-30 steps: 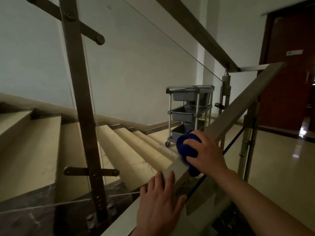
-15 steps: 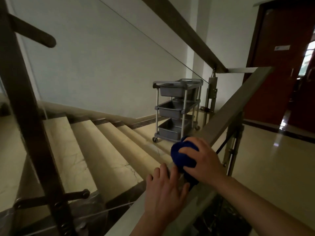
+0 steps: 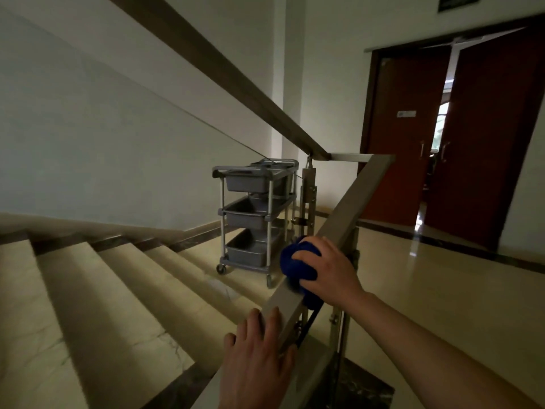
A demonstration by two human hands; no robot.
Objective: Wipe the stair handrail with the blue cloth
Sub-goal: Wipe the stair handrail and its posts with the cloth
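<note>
Head view: the right hand is clamped around the bunched blue cloth, pressing it onto the sloping handrail. Below this grip, the left hand lies on the same rail, fingers spread flat, apart from the cloth. Beyond the cloth stands a grey three-tier cart; stairs lie left of both hands, red doors far right.

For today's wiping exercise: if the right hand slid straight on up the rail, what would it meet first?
The right hand with the cloth meets only bare handrail until the top corner, it seems.
</note>
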